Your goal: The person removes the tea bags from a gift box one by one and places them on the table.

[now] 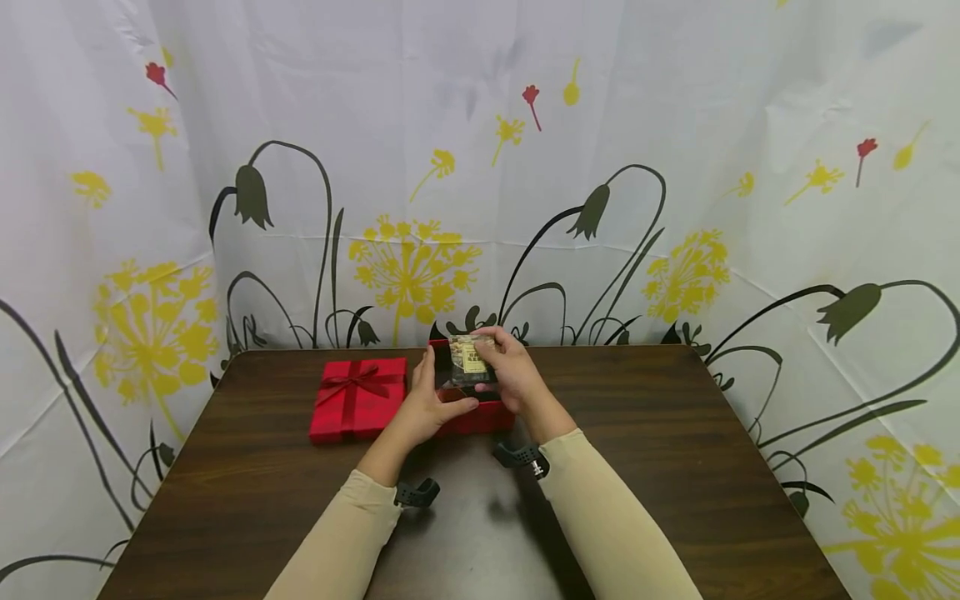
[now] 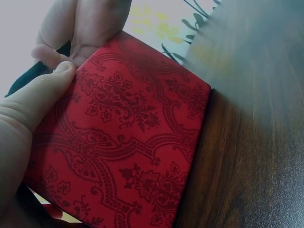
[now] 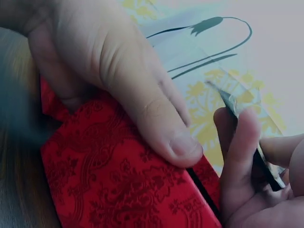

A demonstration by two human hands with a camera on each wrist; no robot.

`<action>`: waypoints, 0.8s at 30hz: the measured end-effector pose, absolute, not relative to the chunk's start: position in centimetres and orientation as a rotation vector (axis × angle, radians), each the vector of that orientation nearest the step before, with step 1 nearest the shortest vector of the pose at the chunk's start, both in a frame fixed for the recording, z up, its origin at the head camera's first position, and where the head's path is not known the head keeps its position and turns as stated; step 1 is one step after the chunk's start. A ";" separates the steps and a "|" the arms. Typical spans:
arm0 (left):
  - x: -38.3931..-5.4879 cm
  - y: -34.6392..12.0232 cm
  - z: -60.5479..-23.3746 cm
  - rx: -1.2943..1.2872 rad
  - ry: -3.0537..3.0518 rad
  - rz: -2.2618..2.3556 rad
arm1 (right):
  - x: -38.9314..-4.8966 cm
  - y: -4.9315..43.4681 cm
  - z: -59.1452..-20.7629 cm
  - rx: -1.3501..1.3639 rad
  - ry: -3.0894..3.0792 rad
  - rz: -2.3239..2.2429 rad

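Note:
An open red box [image 1: 476, 419] with a dark inside stands on the table, and in the left wrist view its patterned red side [image 2: 123, 137] fills the middle. My left hand [image 1: 423, 408] grips the box at its left corner, the thumb [image 3: 175, 142] lying along the top of the near wall. Just over the opening, my right hand [image 1: 513, 375] pinches a small flat packet [image 1: 468, 358] with a yellow label and a clear, shiny wrapper. Seen edge-on in the right wrist view, the packet [image 3: 230, 102] sits between thumb and fingers. Most of the box's inside is hidden.
Left of the box lies a red lid [image 1: 330, 421] with a dark red ribbon bow [image 1: 363, 379]. The brown wooden table [image 1: 645, 467] reaches back to a white curtain [image 1: 480, 150] printed with flowers. Dark straps [image 1: 416, 493] circle both wrists.

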State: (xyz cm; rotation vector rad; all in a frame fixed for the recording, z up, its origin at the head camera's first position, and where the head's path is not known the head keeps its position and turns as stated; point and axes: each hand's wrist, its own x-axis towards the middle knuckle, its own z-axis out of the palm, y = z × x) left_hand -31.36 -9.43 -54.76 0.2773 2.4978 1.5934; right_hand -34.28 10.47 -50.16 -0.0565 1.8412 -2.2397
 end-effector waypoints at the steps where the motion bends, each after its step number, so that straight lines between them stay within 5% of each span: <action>1: -31.4 -9.5 -54.7 0.278 2.499 1.592 | -34.3 10.6 -50.1 -0.066 1.833 -2.239; 24: -31.5 -9.5 -54.9 0.299 2.508 1.587 | -31.2 16.2 -47.1 -0.109 2.070 -2.249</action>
